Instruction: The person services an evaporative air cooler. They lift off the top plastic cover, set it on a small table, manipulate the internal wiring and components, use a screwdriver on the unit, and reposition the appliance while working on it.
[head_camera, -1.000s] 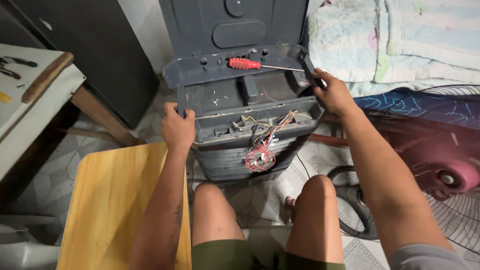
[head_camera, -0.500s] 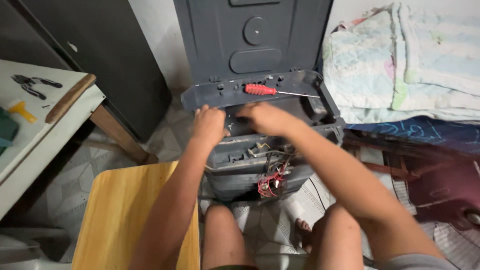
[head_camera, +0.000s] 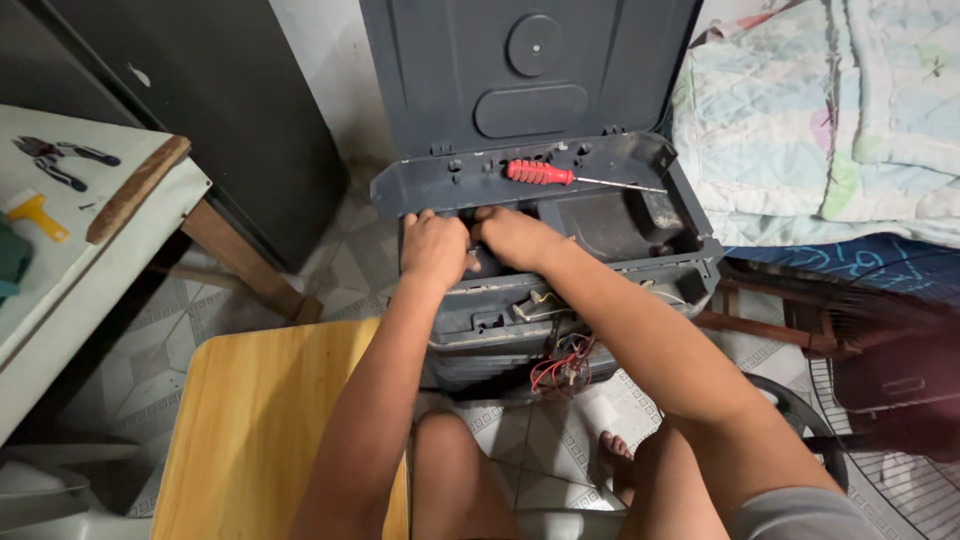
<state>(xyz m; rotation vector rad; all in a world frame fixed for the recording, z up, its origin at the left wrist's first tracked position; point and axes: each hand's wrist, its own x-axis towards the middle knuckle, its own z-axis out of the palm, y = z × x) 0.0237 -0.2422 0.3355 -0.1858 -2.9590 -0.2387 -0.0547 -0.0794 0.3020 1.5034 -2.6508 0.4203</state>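
Note:
A dark grey plastic appliance casing (head_camera: 640, 240) stands open on the floor in front of me, its flat panel (head_camera: 530, 70) upright behind. My left hand (head_camera: 436, 246) and my right hand (head_camera: 512, 236) are side by side at the casing's upper left, fingers curled over an inner part; what they grip is hidden. A red-handled screwdriver (head_camera: 545, 174) lies on the casing's top ledge just beyond my right hand. Red wires (head_camera: 560, 365) hang out at the casing's lower front.
A wooden stool (head_camera: 250, 430) stands at my left knee. A white table (head_camera: 70, 240) at the left carries pliers (head_camera: 55, 155) and a yellow-handled tool (head_camera: 35, 212). Folded bedding (head_camera: 830, 110) lies at the right, and a fan grille (head_camera: 880, 480) at the lower right.
My right hand left the casing's right side and came across to the upper left beside my left hand. The view has moved closer and tilted up.

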